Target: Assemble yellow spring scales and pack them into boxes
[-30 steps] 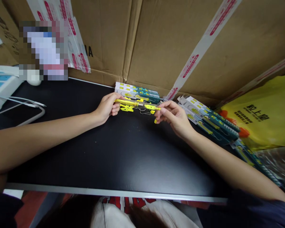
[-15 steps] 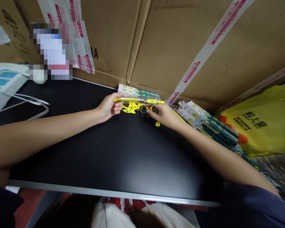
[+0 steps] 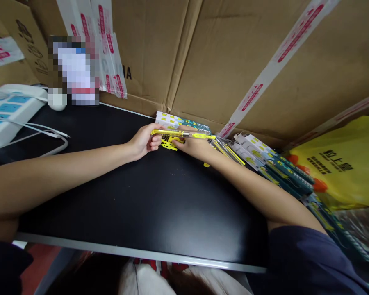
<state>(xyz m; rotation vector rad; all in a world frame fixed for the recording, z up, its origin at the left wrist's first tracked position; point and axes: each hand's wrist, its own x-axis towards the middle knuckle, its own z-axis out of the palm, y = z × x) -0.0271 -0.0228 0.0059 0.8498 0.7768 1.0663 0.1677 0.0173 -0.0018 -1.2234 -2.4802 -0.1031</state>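
Note:
My left hand (image 3: 146,139) is closed around the near end of a slim clear plastic tube with yellow parts inside (image 3: 183,134), held level above the table and pointing right. My right hand (image 3: 192,143) is behind and below that tube, among a small pile of loose yellow plastic pieces (image 3: 169,145). Its thumb shows at the pile, but the other fingers are mostly hidden, so whether it grips a piece is unclear. A small yellow disc (image 3: 206,164) lies by the right forearm, partly covered by it. More clear and yellow strips (image 3: 229,151) lie right of the right wrist.
Printed boxes (image 3: 167,119) stand at the back against a large cardboard carton (image 3: 249,53). More printed boxes (image 3: 273,164) line the right side, beside a yellow plastic bag (image 3: 350,164). A white power strip (image 3: 21,102) with cables sits on the left of the black table (image 3: 160,205).
My right hand has moved left, from the tube's far end to behind it at the yellow pieces. My left hand still holds the tube. The view has shifted slightly.

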